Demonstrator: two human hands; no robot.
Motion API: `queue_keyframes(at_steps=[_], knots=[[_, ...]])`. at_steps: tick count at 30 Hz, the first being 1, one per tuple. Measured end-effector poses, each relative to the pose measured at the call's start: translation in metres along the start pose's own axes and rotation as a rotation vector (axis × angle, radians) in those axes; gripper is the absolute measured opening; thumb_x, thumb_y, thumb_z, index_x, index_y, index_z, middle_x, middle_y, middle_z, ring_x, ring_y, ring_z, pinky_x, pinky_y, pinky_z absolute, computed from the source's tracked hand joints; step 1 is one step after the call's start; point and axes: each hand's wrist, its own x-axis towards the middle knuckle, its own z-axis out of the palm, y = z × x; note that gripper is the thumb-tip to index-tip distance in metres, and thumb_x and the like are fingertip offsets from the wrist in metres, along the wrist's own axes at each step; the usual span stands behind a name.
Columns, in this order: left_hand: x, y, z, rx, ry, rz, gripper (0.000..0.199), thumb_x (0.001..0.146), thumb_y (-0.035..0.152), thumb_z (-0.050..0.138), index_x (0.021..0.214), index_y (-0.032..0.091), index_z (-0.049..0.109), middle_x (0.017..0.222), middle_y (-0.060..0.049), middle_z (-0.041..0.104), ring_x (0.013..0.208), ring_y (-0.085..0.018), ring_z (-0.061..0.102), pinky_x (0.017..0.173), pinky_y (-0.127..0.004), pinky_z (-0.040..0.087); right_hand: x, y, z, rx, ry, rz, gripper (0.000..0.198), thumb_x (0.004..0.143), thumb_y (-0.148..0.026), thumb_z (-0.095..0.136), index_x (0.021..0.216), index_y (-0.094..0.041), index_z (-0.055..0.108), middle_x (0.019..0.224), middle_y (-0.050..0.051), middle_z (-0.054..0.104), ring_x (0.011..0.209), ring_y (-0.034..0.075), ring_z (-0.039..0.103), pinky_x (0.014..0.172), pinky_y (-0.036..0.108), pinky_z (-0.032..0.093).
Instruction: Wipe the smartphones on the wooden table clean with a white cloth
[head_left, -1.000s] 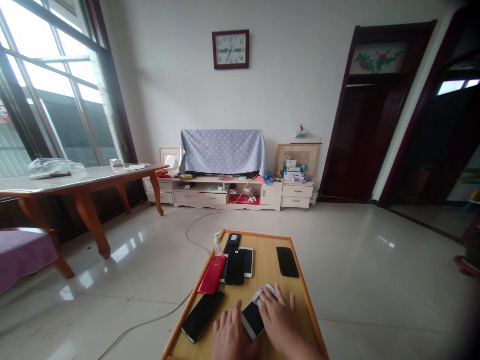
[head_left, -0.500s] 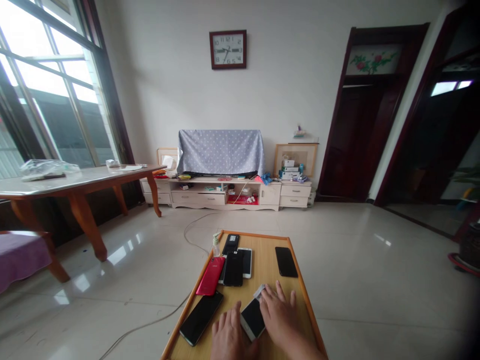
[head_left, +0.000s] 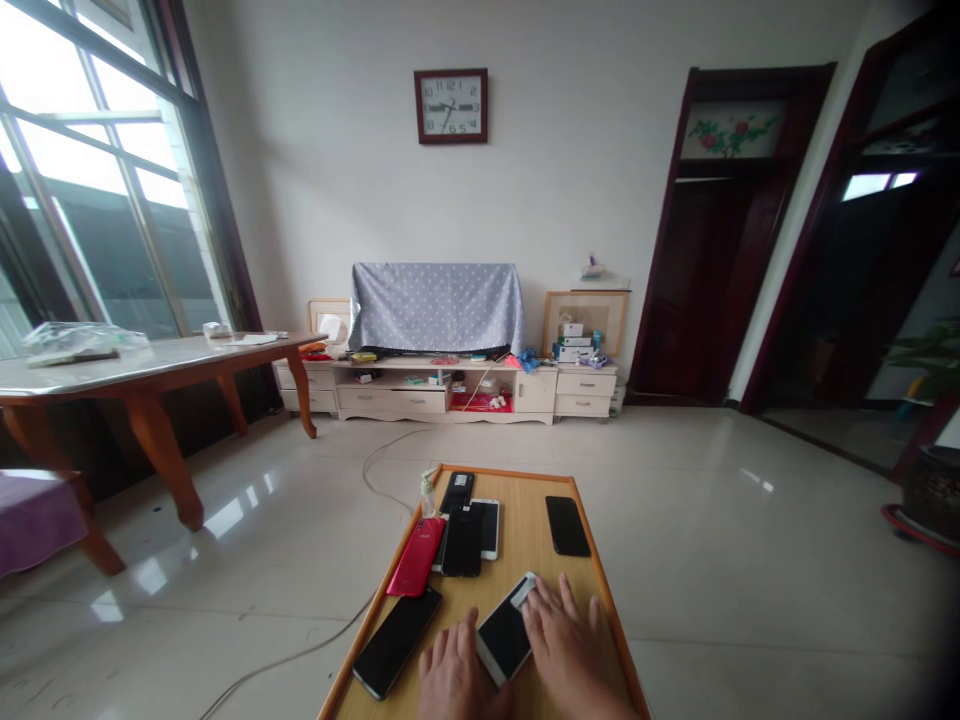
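left hand back up, fingers close together; right hand (its forearm slanting in from lower right) sits further forward, fingers spread.

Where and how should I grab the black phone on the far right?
Probably by its left long edge, coming from the left: the black phone lies flat with bare wood there, while its right edge is close to the table's rim.
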Motion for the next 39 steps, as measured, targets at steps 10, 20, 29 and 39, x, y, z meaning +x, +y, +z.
queue_keyframes(at_steps=[10, 20, 29, 39], knots=[[-0.002, -0.002, 0.002, 0.002, -0.019, 0.007, 0.071, 0.077, 0.040, 0.055, 0.144, 0.017, 0.047, 0.139, -0.012, 0.058, 0.126, -0.029, 0.049, 0.104, -0.041, 0.031, -0.025, -0.004, 0.009, 0.084, -0.049, -0.171, 0.048, 0.104, -0.054, 0.021, 0.139, -0.047, 0.053, 0.150, -0.007, 0.047, 0.147, 0.037, 0.026, 0.112, 0.077, 0.012], [-0.001, 0.001, -0.004, -0.001, -0.051, -0.010, 0.074, 0.076, 0.047, 0.056, 0.143, 0.018, 0.047, 0.140, -0.011, 0.057, 0.128, -0.030, 0.048, 0.104, -0.041, 0.031, -0.035, 0.000, 0.014, 0.056, -0.113, -0.149, 0.052, 0.102, -0.061, 0.023, 0.139, -0.043, 0.055, 0.150, -0.004, 0.045, 0.146, 0.038, 0.027, 0.112, 0.078, 0.012], [-0.004, 0.002, -0.002, 0.010, -0.004, 0.009, 0.077, 0.073, 0.044, 0.059, 0.144, 0.019, 0.046, 0.137, -0.010, 0.059, 0.126, -0.029, 0.048, 0.105, -0.040, 0.029, -0.027, 0.022, -0.004, 0.050, -0.006, -0.016, 0.058, 0.102, -0.062, 0.016, 0.144, -0.041, 0.049, 0.153, -0.006, 0.042, 0.149, 0.038, 0.018, 0.113, 0.077, 0.012], [0.000, -0.002, 0.003, -0.017, 0.014, 0.029, 0.074, 0.071, 0.044, 0.061, 0.141, 0.021, 0.049, 0.134, -0.008, 0.061, 0.124, -0.026, 0.049, 0.105, -0.037, 0.028, -0.002, 0.024, 0.007, -0.030, 0.027, 0.001, 0.059, 0.102, -0.062, 0.017, 0.145, -0.038, 0.050, 0.153, -0.002, 0.045, 0.149, 0.038, 0.020, 0.113, 0.074, 0.014]])
